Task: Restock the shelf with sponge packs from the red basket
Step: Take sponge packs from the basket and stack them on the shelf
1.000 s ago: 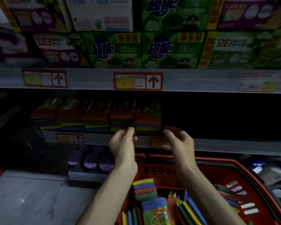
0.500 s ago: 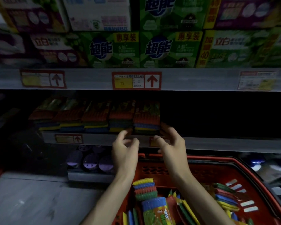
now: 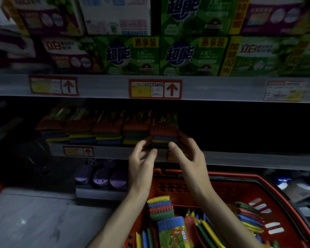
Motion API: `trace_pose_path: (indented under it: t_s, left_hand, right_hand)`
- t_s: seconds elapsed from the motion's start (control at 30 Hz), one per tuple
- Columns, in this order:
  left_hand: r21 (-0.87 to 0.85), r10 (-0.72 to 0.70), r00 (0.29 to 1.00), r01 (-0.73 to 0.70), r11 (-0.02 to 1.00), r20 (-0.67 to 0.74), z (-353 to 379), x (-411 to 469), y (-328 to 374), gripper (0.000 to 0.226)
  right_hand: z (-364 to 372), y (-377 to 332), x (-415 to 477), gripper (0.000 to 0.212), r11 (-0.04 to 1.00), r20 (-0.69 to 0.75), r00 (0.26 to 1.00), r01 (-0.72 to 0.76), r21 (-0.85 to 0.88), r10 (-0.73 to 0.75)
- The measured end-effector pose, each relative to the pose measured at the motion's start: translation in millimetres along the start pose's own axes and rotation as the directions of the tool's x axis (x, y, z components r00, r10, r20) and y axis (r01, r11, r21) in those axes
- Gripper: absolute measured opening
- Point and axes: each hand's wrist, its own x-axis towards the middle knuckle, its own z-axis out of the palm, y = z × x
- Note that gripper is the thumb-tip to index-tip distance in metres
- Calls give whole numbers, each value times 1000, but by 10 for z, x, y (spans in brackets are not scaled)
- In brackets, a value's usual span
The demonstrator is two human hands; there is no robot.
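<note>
At the shelf (image 3: 115, 152) front, the rightmost sponge pack (image 3: 164, 132) stands in its row. Left hand (image 3: 143, 162) just below it, loosely curled, holding nothing. Right hand (image 3: 188, 158) beside its right edge, grip too dim to call. More packs (image 3: 160, 208) wait in the red basket (image 3: 240, 178).

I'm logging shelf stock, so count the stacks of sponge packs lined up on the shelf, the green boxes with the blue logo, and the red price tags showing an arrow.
Stacks of multicoloured sponge packs: 5
Green cardboard boxes with a blue logo: 3
Red-framed price tags showing an arrow: 3
Total: 11
</note>
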Motion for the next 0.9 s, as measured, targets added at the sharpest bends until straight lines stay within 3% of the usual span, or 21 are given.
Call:
trace_pose_path:
  t_s: [0.1,0.27,0.33,0.43,0.73,0.83,0.9]
  left_hand:
    - [-60,-26,1000,25,998,-7,3,-11,45,24]
    - [-77,-40,999,41,996,8,-6,-14,97,29]
    - [-89,-50,999,48,995,-17,-8,8,56,41]
    - [-80,-44,999,42,996,-15,-25,18,30,42]
    - [-11,15,1000,-15,1000,-16,-171,-51,76,31]
    - [3,42,999,-42,999,-7,-208,-106,123,27]
    - [-1,44,999,-44,999,0,-262,-154,148,24]
  right_hand:
    - [11,7,-8,38,1000,-8,1000,11,-15,-11]
    - [6,62,9,58,997,-32,996,-80,-18,80]
    - [-9,59,20,48,997,-27,998,-65,-38,64]
    - [-64,51,44,27,998,17,999,-27,-49,28]
    - [-133,93,64,44,976,25,1000,2,-220,4]
    - [-92,40,-35,39,926,-65,992,79,-369,-111]
    - [9,-11,-147,30,917,-81,981,131,-377,-174]
